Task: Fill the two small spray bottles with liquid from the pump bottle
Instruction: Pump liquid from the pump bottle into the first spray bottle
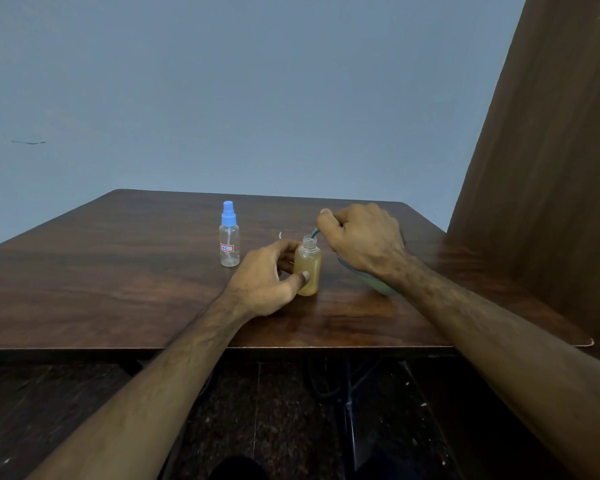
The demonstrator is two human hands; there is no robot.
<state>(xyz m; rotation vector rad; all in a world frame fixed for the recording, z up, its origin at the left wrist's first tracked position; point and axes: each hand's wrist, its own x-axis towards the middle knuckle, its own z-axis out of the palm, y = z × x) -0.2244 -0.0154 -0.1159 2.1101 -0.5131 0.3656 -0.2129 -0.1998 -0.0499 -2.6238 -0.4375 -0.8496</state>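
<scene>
- Presently, an uncapped bottle (307, 268), nearly full of amber liquid, is kept upright on the table (84, 289) between the two hands.
- It is gripped by the left hand (264, 278), thumb on the near face and fingers curled round the far side, evidently so that the open neck stays steady under the spout.
- Just beside the neck, a teal spout (315, 233) is seen angled down toward the opening from under the right hand (361, 237).
- That hand is closed into a fist over the pump head, knuckles up, presumably to press liquid out; the head itself is hidden.
- Below the right wrist, a part of the pump bottle (381, 287) with greenish contents is visible, touching or nearly touching the amber bottle's side; which cannot be told.
- Beyond the left hand, a little apart, a second bottle (229, 242) is stood with its blue cap on and looks almost empty, so its turn is judged not yet to have come.
- A small white thing lies just past the left fingers; what it is cannot be told.
- Overfilling is the risk to be watched, given the level near the shoulder.
</scene>
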